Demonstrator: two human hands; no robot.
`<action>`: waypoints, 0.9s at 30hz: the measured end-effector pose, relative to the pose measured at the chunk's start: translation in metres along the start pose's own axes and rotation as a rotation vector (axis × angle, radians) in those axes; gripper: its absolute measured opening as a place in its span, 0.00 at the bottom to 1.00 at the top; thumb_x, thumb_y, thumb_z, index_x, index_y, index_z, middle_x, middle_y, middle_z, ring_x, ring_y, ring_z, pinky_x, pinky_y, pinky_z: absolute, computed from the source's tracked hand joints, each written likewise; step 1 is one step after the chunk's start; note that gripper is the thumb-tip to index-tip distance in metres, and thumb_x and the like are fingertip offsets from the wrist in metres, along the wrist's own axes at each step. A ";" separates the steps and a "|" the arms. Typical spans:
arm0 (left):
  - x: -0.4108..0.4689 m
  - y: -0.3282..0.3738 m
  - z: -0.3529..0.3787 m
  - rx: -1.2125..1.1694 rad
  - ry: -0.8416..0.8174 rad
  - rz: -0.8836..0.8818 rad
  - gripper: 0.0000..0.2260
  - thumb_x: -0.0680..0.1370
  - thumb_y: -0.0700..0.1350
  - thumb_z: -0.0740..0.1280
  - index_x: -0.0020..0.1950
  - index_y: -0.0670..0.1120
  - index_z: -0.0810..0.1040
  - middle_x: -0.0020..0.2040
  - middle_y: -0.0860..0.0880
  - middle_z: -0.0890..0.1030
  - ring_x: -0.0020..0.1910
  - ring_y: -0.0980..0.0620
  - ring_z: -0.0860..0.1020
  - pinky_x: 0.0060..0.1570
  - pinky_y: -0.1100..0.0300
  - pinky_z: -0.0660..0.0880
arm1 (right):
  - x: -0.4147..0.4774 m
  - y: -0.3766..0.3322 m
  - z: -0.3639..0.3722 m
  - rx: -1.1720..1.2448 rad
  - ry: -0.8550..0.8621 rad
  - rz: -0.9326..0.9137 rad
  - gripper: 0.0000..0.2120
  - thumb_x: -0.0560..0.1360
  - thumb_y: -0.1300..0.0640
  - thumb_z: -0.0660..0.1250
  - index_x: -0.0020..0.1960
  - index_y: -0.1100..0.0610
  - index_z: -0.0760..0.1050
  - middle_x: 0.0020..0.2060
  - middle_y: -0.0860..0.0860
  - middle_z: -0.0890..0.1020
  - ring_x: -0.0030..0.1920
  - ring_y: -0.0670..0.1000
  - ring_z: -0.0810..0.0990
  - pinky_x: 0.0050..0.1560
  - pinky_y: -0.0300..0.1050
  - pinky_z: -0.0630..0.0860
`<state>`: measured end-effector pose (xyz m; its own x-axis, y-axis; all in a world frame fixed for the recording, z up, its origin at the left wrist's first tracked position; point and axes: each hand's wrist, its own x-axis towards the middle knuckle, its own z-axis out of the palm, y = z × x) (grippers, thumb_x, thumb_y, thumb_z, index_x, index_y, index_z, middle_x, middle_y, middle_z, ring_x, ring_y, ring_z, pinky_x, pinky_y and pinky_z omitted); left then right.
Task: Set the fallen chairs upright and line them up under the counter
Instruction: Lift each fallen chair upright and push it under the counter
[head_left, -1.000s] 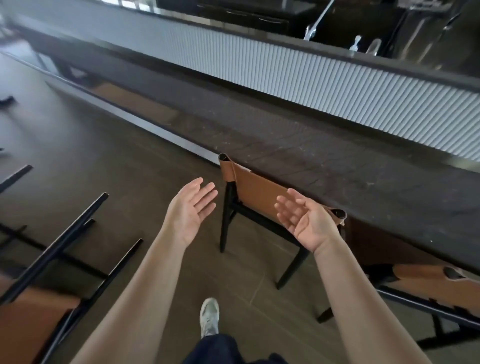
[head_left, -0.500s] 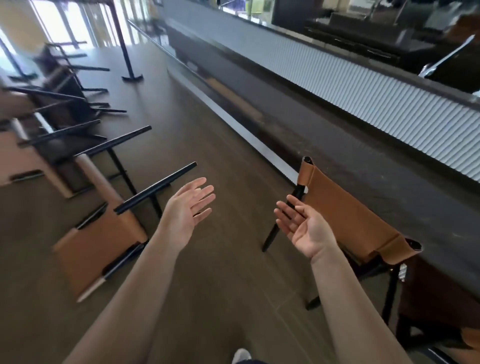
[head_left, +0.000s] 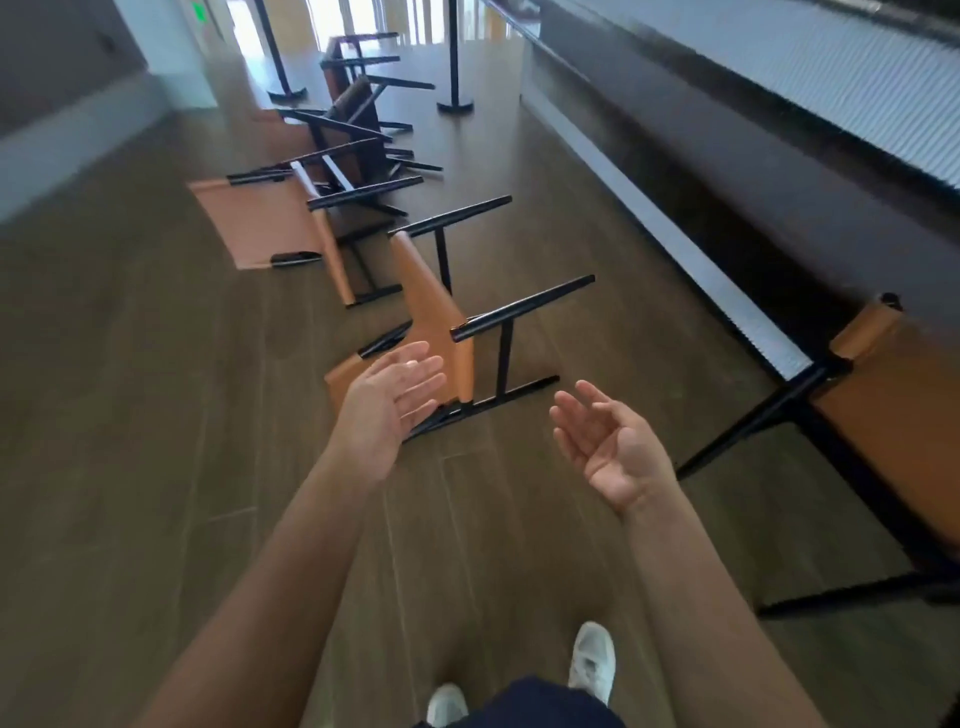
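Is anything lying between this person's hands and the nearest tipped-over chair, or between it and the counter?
Nothing visible. Both the left hand and right hand are empty and reach toward the nearest fallen tan leather chair with black metal legs; only bare brown wooden floor lies between it and the dark counter.

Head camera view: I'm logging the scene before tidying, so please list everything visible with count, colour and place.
fallen chairs: at least four, tan with black frames, on their sides in a row along the floor, left of the counter; the far ones overlap
upright chair: one, tan and black, at the counter, right edge
counter: one, dark with a white ribbed panel, running along the right
posts: two, black with round bases, far end
floor: dark wood planks
shoes: two, white, bottom
trousers: dark, bottom edge
left hand: open, empty, before the nearest fallen chair
right hand: open, empty, centre right
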<state>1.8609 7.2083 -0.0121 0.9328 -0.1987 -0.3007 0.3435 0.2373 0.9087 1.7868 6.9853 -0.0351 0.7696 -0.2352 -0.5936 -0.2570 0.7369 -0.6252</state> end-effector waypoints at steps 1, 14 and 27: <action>-0.004 0.003 -0.017 0.000 0.030 -0.004 0.12 0.80 0.40 0.61 0.60 0.47 0.78 0.56 0.49 0.84 0.57 0.49 0.81 0.58 0.53 0.74 | 0.000 0.012 0.012 -0.010 -0.020 0.013 0.14 0.81 0.61 0.56 0.57 0.56 0.79 0.49 0.55 0.86 0.51 0.53 0.84 0.53 0.49 0.78; 0.024 0.040 -0.151 -0.115 0.255 0.040 0.12 0.78 0.39 0.61 0.58 0.47 0.79 0.55 0.47 0.84 0.56 0.47 0.81 0.54 0.53 0.75 | 0.053 0.072 0.147 -0.139 -0.135 0.121 0.14 0.82 0.61 0.54 0.59 0.57 0.77 0.49 0.54 0.86 0.54 0.53 0.83 0.52 0.47 0.77; 0.149 0.103 -0.245 -0.193 0.378 0.049 0.13 0.80 0.38 0.58 0.56 0.46 0.80 0.53 0.45 0.84 0.55 0.47 0.82 0.52 0.54 0.75 | 0.170 0.079 0.288 -0.232 -0.217 0.165 0.13 0.83 0.60 0.56 0.59 0.57 0.77 0.51 0.54 0.86 0.54 0.53 0.84 0.50 0.47 0.76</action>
<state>2.0616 7.4361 -0.0343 0.9106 0.1713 -0.3761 0.2782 0.4187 0.8644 2.0654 7.1859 -0.0391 0.8062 0.0334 -0.5907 -0.4952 0.5845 -0.6428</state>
